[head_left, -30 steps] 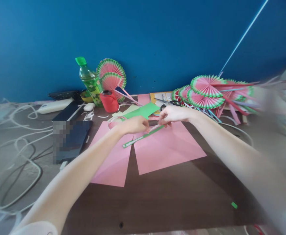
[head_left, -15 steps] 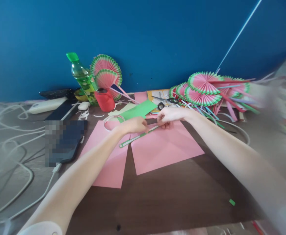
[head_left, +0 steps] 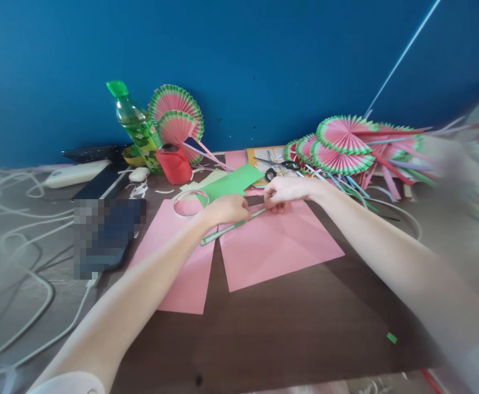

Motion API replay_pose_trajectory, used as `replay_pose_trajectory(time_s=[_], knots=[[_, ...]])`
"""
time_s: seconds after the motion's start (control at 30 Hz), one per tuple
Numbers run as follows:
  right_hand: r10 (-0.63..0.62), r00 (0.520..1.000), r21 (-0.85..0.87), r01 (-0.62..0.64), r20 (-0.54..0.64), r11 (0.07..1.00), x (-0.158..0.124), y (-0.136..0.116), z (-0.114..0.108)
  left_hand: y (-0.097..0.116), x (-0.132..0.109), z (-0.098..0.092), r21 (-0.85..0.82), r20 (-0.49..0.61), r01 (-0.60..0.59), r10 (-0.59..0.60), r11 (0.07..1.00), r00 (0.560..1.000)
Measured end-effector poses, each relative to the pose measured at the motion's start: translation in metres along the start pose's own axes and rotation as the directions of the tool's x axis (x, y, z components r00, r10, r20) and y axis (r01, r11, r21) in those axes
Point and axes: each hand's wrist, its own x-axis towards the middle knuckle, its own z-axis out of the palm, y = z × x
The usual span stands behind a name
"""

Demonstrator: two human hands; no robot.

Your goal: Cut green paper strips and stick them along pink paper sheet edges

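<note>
A narrow green paper strip (head_left: 214, 236) with a whitish band along it lies slantwise over two pink paper sheets (head_left: 272, 251). My left hand (head_left: 230, 209) is closed, fingers pinching the strip near its middle. At the strip's far right end my right hand (head_left: 285, 194) is closed on it too, fingertips bent down towards the pink paper. Behind my left hand rests a roll of tape (head_left: 190, 203), standing over the edge of the pink sheet. A green paper sheet (head_left: 233, 182) lies just beyond both hands.
Scissors (head_left: 278, 165) lie behind my right hand. Pleated pink-and-green paper fans (head_left: 344, 145) are piled at the right; more lean on the blue wall beside a green bottle (head_left: 134, 123) and a red object (head_left: 175, 164). A phone (head_left: 111, 235) and white cables occupy the left.
Both hands keep their hold on the strip with barely any movement. The whole view has shifted very slightly.
</note>
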Motion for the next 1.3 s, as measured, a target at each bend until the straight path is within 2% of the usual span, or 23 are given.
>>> replay_pose_trajectory(time_s=[0.6, 0.67, 0.83, 1.03, 1.1, 1.2, 1.3], knots=[[0.036, 0.998, -0.072, -0.039, -0.047, 0.997, 0.000, -0.003, 0.003, 0.002, -0.001, 0.002, 0.053, -0.014, -0.002, 0.003, 0.999, 1.000], [0.035, 0.998, -0.114, -0.040, -0.049, 0.993, 0.000, -0.003, 0.003, 0.000, -0.001, 0.001, 0.048, 0.001, -0.003, 0.003, 0.999, 1.000], [-0.016, 0.994, -0.342, -0.021, -0.104, 0.939, 0.003, 0.000, 0.002, -0.007, 0.001, -0.001, 0.027, 0.014, -0.057, 0.056, 0.998, 0.998], [0.015, 0.989, -0.374, -0.070, -0.148, 0.925, 0.006, 0.006, 0.001, -0.014, 0.003, -0.002, -0.007, 0.016, -0.116, 0.117, 0.993, 0.993], [0.045, 0.986, -0.347, -0.100, -0.163, 0.932, 0.006, 0.009, 0.000, -0.016, 0.003, -0.002, -0.012, 0.025, -0.139, 0.139, 0.990, 0.990], [0.079, 0.994, -0.202, -0.093, -0.075, 0.975, 0.006, 0.013, -0.002, -0.017, 0.001, -0.006, -0.005, 0.056, -0.164, 0.164, 0.987, 0.985], [0.061, 0.998, -0.083, -0.062, -0.015, 0.995, 0.005, 0.016, -0.003, -0.018, -0.004, -0.015, -0.019, 0.085, -0.166, 0.167, 0.986, 0.982]])
